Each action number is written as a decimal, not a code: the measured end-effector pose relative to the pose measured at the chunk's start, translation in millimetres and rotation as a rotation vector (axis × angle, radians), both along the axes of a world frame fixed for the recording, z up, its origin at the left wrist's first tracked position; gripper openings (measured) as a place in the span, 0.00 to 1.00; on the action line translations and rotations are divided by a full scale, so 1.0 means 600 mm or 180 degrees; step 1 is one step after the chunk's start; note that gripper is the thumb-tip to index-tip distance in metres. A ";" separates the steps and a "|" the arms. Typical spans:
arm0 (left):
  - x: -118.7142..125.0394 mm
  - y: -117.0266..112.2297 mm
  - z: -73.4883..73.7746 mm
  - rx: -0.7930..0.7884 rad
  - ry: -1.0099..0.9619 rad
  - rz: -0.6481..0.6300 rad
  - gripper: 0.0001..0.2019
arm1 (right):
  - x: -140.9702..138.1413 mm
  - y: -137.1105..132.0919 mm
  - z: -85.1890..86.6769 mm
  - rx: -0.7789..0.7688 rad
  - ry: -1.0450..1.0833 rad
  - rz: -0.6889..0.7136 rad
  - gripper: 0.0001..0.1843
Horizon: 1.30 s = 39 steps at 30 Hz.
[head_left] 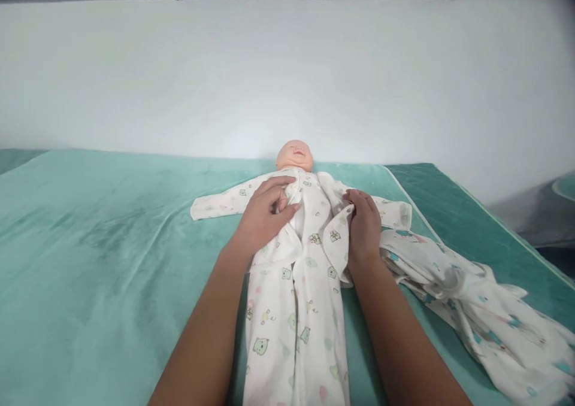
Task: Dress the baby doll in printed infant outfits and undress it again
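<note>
A baby doll (294,154) lies on its back on a teal cloth, dressed in a white printed sleepsuit (294,310) with both sleeves spread out. My left hand (265,214) rests on the doll's chest, fingers curled and pinching the left front edge of the sleepsuit near the neck. My right hand (363,229) grips the folded-back right front flap of the sleepsuit beside the doll's body. The sleepsuit front is open along the chest between my hands.
A second white garment with teal prints (476,310) lies crumpled to the right of the doll. The teal cloth (99,244) covers the surface up to a white wall (287,76). The surface's right edge (503,226) drops away beyond the garment.
</note>
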<state>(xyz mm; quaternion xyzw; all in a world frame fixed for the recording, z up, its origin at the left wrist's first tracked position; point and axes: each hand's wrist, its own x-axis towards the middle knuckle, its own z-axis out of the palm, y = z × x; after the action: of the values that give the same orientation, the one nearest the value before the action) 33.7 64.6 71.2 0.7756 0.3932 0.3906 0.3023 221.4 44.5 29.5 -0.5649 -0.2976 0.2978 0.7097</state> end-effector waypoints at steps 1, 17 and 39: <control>0.000 0.002 -0.002 0.0037 -0.0069 0.0130 0.15 | 0.003 0.003 -0.005 -0.0088 0.0110 -0.0100 0.11; -0.122 0.060 -0.047 -0.0387 0.0909 0.2561 0.06 | 0.138 -0.013 -0.045 -0.0735 -0.2118 0.0479 0.19; -0.068 0.089 -0.071 0.0622 0.1959 0.1567 0.23 | 0.071 0.113 -0.021 -0.1060 -0.4304 0.0889 0.24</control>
<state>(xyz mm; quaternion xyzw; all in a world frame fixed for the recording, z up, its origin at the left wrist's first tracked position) -7.3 118.0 28.4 0.7640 0.6003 0.2364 -0.0072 264.1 112.3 17.2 -0.6836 -0.6930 0.0117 0.2289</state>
